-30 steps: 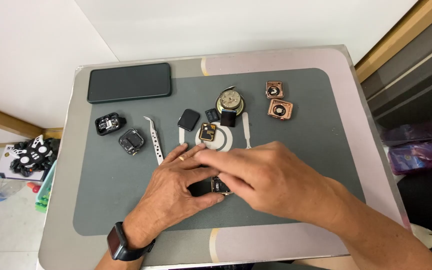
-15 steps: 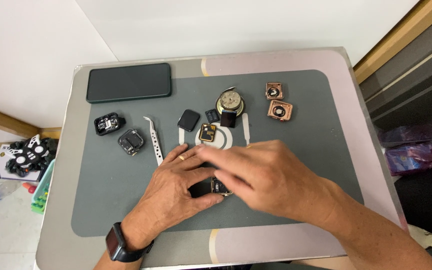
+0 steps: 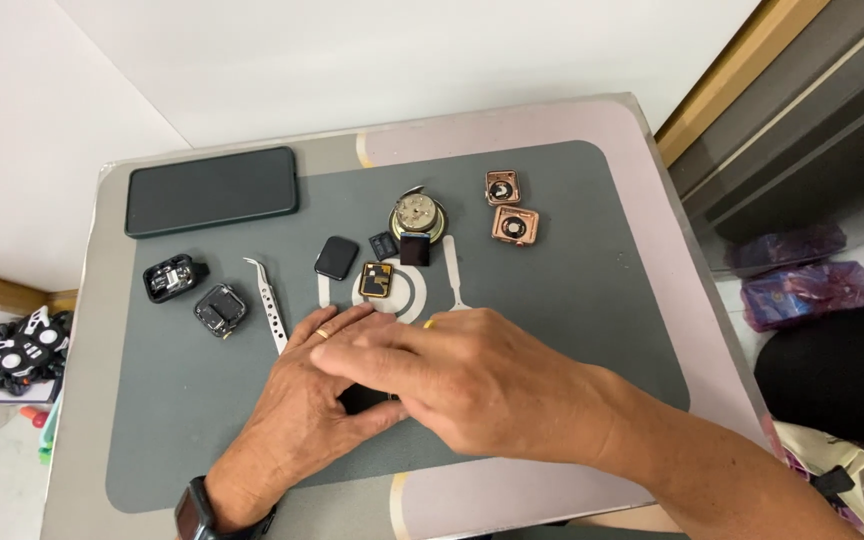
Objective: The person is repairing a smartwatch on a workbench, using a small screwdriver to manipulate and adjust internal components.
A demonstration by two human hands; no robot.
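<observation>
Near the front edge of the counter (image 3: 652, 180), my left hand (image 3: 297, 420) and right hand (image 3: 472, 385) close together on one small dark part (image 3: 364, 398), mostly hidden. Toward the far edge lie two copper watch cases (image 3: 508, 210), two black watch bodies (image 3: 197, 292), one pair of tweezers (image 3: 269, 302) and one dark phone (image 3: 212, 190).

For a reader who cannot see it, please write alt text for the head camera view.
Two hands, the left hand and right hand, meet over a small dark part on a grey mat. Beyond them lie tweezers, small watch cases, a round dial and a dark phone.
</observation>
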